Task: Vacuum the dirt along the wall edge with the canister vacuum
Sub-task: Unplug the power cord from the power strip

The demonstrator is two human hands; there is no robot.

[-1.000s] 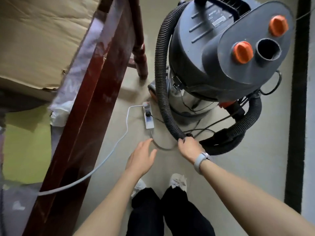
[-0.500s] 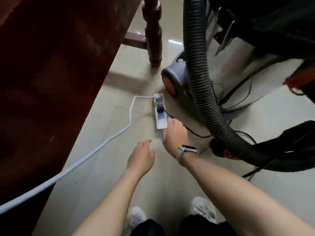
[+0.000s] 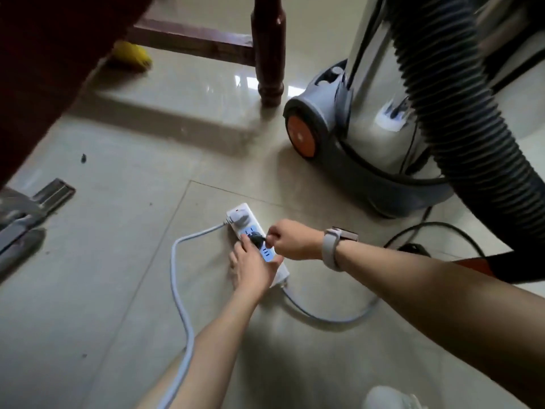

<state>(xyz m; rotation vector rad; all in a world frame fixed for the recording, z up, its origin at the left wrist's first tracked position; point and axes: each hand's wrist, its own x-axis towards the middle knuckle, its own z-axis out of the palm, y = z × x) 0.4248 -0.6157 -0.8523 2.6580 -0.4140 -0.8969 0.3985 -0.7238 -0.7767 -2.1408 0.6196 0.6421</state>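
The canister vacuum [image 3: 380, 137], steel-bodied on a grey base with an orange wheel, stands on the tiled floor at the upper right. Its black ribbed hose [image 3: 460, 113] curves down past it. A white power strip [image 3: 240, 219] lies on the floor in front of me, with a white plug at its far end. My right hand [image 3: 290, 239] pinches the black plug [image 3: 255, 239] seated in the strip. My left hand [image 3: 250, 268] rests on the strip and holds it in place, thumb along its right side. The black power cord [image 3: 436, 228] loops toward the vacuum.
A dark wooden table leg [image 3: 268, 48] and its rail stand just behind the vacuum wheel. The white strip cable [image 3: 180, 278] snakes down the floor toward me. A grey floor nozzle [image 3: 26, 211] lies at the left edge. A yellow object [image 3: 132, 56] sits under the table.
I have crouched much lower toward the floor. My right hand left the hose and went to the plug; my left hand came down onto the power strip.
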